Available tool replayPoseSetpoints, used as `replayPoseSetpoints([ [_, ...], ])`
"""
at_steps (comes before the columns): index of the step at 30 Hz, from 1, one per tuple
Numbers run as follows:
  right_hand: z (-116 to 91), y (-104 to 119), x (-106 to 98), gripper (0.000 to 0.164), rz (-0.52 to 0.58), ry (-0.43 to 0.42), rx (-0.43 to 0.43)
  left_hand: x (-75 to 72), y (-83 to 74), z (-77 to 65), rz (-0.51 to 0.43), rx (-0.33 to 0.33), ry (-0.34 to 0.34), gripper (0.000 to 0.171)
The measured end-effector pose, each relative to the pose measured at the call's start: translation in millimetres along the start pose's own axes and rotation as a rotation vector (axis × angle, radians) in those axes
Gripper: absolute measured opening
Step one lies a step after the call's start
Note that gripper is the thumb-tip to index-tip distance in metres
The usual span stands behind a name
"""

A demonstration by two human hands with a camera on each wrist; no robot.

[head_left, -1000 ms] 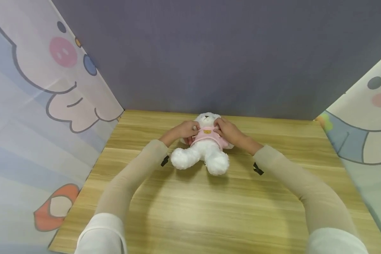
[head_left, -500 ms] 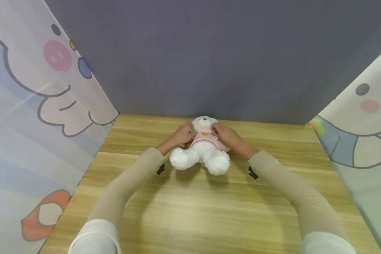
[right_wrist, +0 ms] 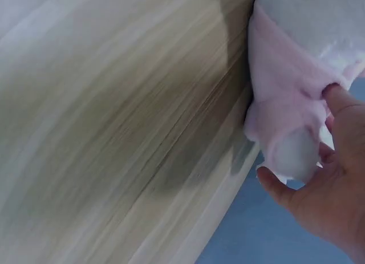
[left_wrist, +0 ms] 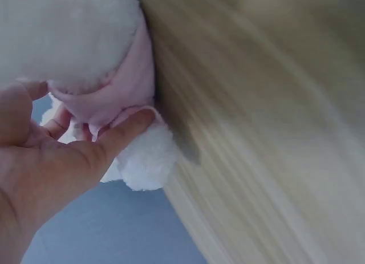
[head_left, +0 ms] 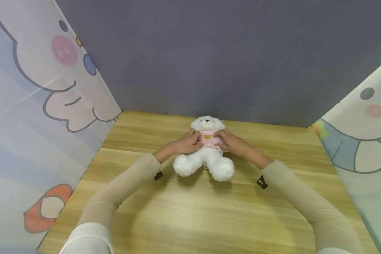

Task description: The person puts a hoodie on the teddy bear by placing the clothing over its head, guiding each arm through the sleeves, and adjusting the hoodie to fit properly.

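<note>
A white fluffy teddy bear [head_left: 208,154] in a pink shirt [head_left: 210,141] lies on its back, legs toward me. At the shirt's left side, my left hand [head_left: 190,141] pinches the cloth. My right hand [head_left: 233,144] holds the opposite side of the shirt, near the bear's arm. In the left wrist view, the left hand [left_wrist: 51,167] has one finger reaching along the sleeve and others under the shirt's hem. The right wrist view has the right hand [right_wrist: 336,190] with one fingertip pressed into the pink cloth [right_wrist: 279,76] and another finger stretched beside the sleeve opening.
The wooden table [head_left: 190,211] carries the bear near its far edge, close to a tall grey panel [head_left: 203,63]. Cartoon-printed sheets hang at the left [head_left: 16,141] and right [head_left: 368,141]. Small black straps [head_left: 262,182] show under both wrists.
Both hands have moved down from the bear's neck and shoulders to the sides of its shirt. The bear's face now shows more fully, and the view has shifted slightly.
</note>
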State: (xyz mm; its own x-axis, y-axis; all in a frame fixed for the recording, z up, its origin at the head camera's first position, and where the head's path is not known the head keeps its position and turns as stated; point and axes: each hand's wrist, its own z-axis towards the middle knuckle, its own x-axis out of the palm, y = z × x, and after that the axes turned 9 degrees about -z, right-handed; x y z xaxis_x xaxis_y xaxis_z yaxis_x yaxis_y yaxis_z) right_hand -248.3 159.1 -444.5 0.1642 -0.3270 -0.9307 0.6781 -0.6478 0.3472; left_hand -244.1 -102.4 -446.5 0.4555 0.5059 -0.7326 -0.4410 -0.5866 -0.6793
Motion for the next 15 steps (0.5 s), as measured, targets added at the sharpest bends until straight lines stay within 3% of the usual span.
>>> replayPoseSetpoints([
  [6, 9.8, -19.4, -2.8, 0.036, -0.030, -0.032, 0.036, 6.7, 3.3, 30.2, 0.037, 0.037, -0.110, 0.016],
  [9, 14.4, -26.6, -3.2, 0.035, -0.059, -0.030, 0.042, 7.6, 6.6, 33.3, 0.032, 0.069, -0.152, 0.019],
  [12, 11.2, -27.9, -5.5, 0.036, -0.095, -0.027, 0.002, 3.5, 10.8, 20.6, -0.012, 0.129, -0.135, 0.031],
  [15, -8.5, -16.9, -15.1, 0.037, -0.101, -0.013, 0.018, 3.2, 4.8, -9.2, -0.041, 0.180, -0.139, 0.040],
])
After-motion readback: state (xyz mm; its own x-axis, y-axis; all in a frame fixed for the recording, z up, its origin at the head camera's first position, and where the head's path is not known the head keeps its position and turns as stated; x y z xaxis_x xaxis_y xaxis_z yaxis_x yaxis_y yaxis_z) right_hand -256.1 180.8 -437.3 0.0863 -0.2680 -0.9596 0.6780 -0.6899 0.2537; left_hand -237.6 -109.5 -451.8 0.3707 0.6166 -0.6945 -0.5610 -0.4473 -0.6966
